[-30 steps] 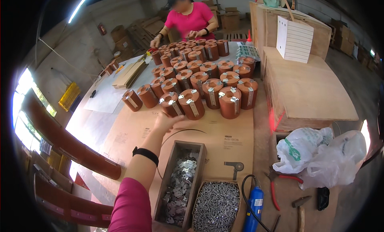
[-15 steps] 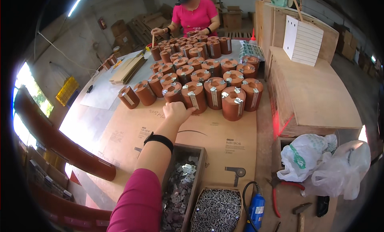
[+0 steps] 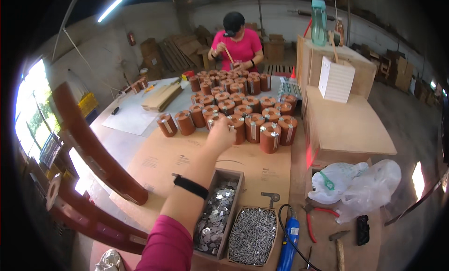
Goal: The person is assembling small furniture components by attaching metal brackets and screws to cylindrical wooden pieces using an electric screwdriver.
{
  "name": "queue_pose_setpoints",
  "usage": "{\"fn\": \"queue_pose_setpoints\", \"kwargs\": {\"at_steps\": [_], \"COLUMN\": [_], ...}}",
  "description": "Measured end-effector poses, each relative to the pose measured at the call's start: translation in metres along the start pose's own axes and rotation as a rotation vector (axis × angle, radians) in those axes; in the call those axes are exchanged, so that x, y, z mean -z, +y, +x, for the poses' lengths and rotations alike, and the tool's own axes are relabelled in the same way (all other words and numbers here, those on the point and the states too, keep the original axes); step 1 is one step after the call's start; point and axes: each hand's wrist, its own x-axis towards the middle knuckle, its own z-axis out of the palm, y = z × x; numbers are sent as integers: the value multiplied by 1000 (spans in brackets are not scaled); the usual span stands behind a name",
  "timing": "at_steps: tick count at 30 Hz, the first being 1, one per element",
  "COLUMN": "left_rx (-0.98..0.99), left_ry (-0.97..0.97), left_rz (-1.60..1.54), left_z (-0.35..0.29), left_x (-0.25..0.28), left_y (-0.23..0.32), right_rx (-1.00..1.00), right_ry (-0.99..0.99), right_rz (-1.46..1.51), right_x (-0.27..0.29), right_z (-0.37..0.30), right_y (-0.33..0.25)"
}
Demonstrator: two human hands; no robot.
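Note:
My left hand (image 3: 221,136) reaches forward over the table, with a black band on its wrist. Its fingers are bent together at the upper edge of a reddish-brown cylinder (image 3: 239,134) in the near rows; what they pinch, if anything, is hidden. Several such cylinders stand upright in a packed group, with hollow centres, small metal tabs on top and metal strips down their sides. Another cylinder (image 3: 270,139) stands to the right of the hand. Below my forearm is a wooden box of flat metal pieces (image 3: 216,219), beside a box of screws (image 3: 252,236). My right hand is out of view.
Across the table a person in pink (image 3: 238,46) holds a stick over a cylinder. Long brown curved pieces (image 3: 98,149) rise at the left. A blue corded tool (image 3: 289,238), red-handled pliers (image 3: 310,226), a hammer (image 3: 340,247) and plastic bags (image 3: 369,187) lie on the right.
My left hand has lifted from the cylinder's front toward its top, fingers now bent over the edge. The view has shifted. The other person has raised the stick and a cylinder.

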Motion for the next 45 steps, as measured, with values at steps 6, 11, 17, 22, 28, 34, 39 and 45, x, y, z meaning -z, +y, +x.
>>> {"fn": "queue_pose_setpoints", "kwargs": {"at_steps": [6,11,17,22,28,34,39,45], "left_rx": [-379,-854,-994,-760,-147,-63,-12,-38], "left_ry": [187,416,994,1134,801,728,745,737], "left_rz": [-470,-256,-38,-1,-257,-83,-149,-238], "left_z": [-124,-236,-307,-312,-312,-297,-286,-287], "left_x": [75,171,285,343,341,309,299,303], "left_y": [162,197,154,108,58,64,55,55], "right_rx": [134,164,19,-133,52,100,68,170], "right_ry": [76,60,-83,6,83,123,71,92], "right_rz": [48,36,27,234,288,-67,38,92], "right_x": [0,0,-14,-33,-25,-14,-4,0], "right_z": [-12,-20,-16,5,1,-26,-33,-36], "right_y": [12,14,37,41,34,15,-14,-41]}}
